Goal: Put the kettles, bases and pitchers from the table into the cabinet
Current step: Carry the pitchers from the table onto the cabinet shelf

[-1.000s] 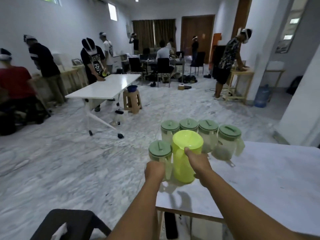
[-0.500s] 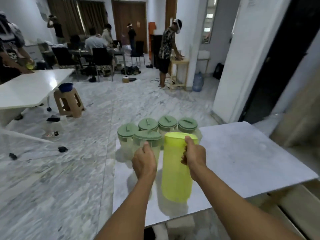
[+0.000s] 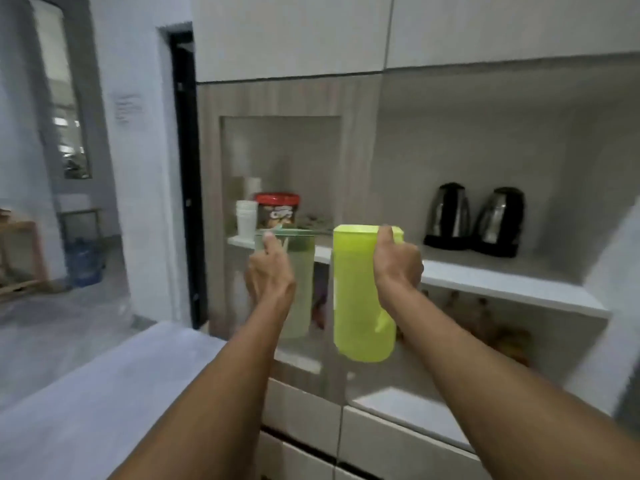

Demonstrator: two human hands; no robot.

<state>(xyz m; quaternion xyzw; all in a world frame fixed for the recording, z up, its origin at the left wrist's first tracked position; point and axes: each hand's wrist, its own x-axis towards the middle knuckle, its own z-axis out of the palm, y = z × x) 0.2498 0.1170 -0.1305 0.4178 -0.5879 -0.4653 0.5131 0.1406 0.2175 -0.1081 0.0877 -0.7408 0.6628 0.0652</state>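
Observation:
I hold two pitchers in the air in front of the cabinet [image 3: 502, 285]. My left hand [image 3: 272, 275] grips a clear pitcher with a green lid [image 3: 301, 289] by its handle. My right hand [image 3: 398, 265] grips a lime-yellow pitcher without a lid [image 3: 360, 306] at its rim and handle. Both hang level with the white cabinet shelf. Two dark steel kettles [image 3: 450, 216] [image 3: 498, 220] stand on black bases at the back of that shelf, to the right of my hands.
A niche on the left of the shelf holds stacked white cups [image 3: 246, 216] and a red-lidded tub [image 3: 277, 211]. White drawers [image 3: 398, 441] sit below. The table corner [image 3: 104, 393] lies at lower left. A dark doorway [image 3: 183, 168] and a blue water jug [image 3: 83, 261] are on the left.
I have turned from the table to the cabinet, lifting both pitchers off the table. The other green-lidded pitchers and the room with people have left the view.

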